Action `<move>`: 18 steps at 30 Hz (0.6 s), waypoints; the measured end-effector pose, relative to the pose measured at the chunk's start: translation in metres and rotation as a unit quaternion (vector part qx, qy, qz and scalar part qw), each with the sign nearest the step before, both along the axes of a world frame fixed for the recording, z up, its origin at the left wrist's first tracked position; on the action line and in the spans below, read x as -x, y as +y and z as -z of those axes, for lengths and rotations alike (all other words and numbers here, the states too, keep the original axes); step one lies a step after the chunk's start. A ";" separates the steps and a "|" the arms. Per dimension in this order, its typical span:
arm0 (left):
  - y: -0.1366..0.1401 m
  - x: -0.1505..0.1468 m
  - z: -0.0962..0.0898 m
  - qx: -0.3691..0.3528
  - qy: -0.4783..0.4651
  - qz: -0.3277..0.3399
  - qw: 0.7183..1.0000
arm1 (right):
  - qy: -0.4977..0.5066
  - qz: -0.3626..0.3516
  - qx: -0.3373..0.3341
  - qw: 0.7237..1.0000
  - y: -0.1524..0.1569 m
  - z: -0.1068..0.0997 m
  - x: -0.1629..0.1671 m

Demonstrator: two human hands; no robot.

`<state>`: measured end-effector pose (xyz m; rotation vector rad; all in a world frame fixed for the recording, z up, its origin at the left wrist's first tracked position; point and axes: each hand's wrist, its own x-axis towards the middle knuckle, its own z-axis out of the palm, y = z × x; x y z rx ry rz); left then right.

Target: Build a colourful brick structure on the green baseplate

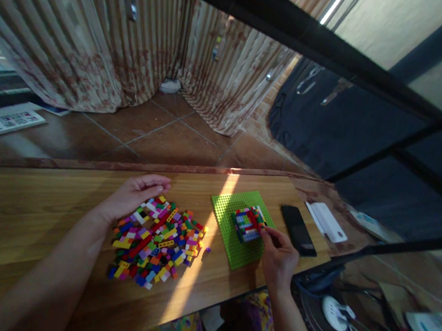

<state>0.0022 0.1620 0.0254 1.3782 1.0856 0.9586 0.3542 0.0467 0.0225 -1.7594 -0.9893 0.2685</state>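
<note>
A: Where is the brick structure (245,225)?
B: On the green baseplate (238,256), right of the loose brick pile (158,242), on the wooden table (50,205).
A: And the fingers?
B: The right hand's (280,256) meet the structure's right edge; whether they grip a brick cannot be told. The left hand (132,193), fingers loosely curved, is at the pile's far left edge; its grip is likewise unclear.

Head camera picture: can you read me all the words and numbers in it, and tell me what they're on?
No words or numbers can be read.
White printed item on the floor: dark marks, too blurred to read.
White case beside the phone: a small mark, too small to read.
Toy bricks: no letters I can make out.
</note>
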 end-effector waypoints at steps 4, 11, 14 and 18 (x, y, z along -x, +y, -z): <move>-0.001 0.000 -0.001 -0.004 0.009 0.001 1.000 | 0.037 -0.001 -0.014 0.999 0.002 0.001 0.001; -0.001 0.000 0.000 0.001 -0.004 0.001 1.000 | 0.065 0.017 -0.023 0.997 -0.006 0.002 0.001; -0.001 0.000 0.000 0.003 -0.009 0.003 1.000 | 0.076 0.019 -0.028 0.997 -0.007 -0.001 0.002; -0.001 0.000 -0.001 0.007 -0.011 0.004 1.000 | 0.085 -0.003 -0.044 0.995 -0.005 -0.005 0.006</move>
